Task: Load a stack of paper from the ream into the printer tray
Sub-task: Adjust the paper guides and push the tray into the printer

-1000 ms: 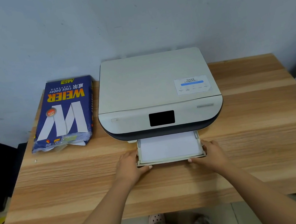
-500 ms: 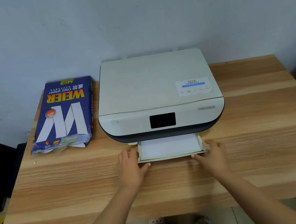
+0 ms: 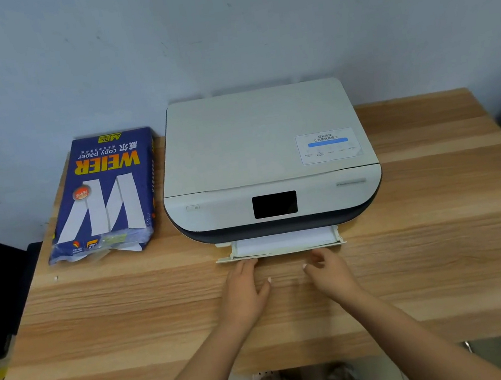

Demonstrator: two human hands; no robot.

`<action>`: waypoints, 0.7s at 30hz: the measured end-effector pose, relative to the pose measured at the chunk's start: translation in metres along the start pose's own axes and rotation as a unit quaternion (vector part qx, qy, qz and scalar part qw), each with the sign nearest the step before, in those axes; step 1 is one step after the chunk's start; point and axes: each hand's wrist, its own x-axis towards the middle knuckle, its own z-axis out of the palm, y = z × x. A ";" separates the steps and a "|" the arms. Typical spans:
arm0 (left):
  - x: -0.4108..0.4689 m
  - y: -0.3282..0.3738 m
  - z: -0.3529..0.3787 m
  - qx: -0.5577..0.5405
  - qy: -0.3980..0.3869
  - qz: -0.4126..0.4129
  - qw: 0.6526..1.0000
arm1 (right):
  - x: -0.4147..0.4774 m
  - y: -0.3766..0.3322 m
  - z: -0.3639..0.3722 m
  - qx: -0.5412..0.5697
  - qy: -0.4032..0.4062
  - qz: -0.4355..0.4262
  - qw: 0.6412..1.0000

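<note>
A white printer (image 3: 266, 151) with a dark front band stands at the back middle of the wooden table (image 3: 445, 242). Its paper tray (image 3: 281, 252) sticks out only a little at the front, with white paper (image 3: 283, 241) lying in it. My left hand (image 3: 244, 288) touches the tray's front edge with its fingertips, fingers spread. My right hand (image 3: 329, 270) lies just in front of the tray, fingers loosely curled, holding nothing. A blue ream of copy paper (image 3: 103, 195) lies left of the printer, its near end torn open.
A grey wall rises right behind the printer and ream. The table's front edge is near my forearms. My feet show on the floor below it. A dark object stands off the table's left side.
The tray has slid most of the way into the printer. Both hands moved from the tray's front corners toward the middle of its front edge.
</note>
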 end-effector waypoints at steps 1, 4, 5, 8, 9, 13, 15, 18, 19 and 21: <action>0.003 0.000 -0.001 0.001 -0.001 -0.002 1.000 | 0.002 -0.002 0.000 0.006 -0.002 0.004 1.000; 0.008 -0.001 -0.003 0.006 -0.014 0.009 1.000 | 0.007 -0.006 -0.001 0.022 -0.011 0.011 1.000; 0.010 -0.001 -0.003 0.006 -0.021 0.014 1.000 | 0.008 -0.006 -0.001 0.025 -0.012 0.011 1.000; 0.015 -0.002 -0.004 0.014 -0.034 0.017 0.999 | 0.013 -0.010 -0.001 0.025 -0.010 0.010 1.000; 0.017 -0.002 -0.004 0.018 -0.035 0.017 0.999 | 0.014 -0.012 -0.001 0.026 -0.012 0.010 1.000; 0.023 -0.002 -0.004 0.027 -0.038 0.016 0.999 | 0.021 -0.017 0.001 0.030 -0.020 0.007 0.999; 0.026 0.000 -0.005 0.032 -0.040 0.018 0.999 | 0.024 -0.018 0.002 0.030 -0.025 0.011 0.999; 0.028 0.000 -0.005 0.037 -0.044 0.019 0.998 | 0.026 -0.019 0.003 0.028 -0.035 0.015 0.999; 0.028 0.000 -0.005 0.038 -0.045 0.018 0.998 | 0.028 -0.019 0.004 0.027 -0.035 0.016 0.999; 0.029 -0.001 -0.005 0.041 -0.046 0.011 0.998 | 0.030 -0.019 0.005 0.023 -0.035 0.016 0.999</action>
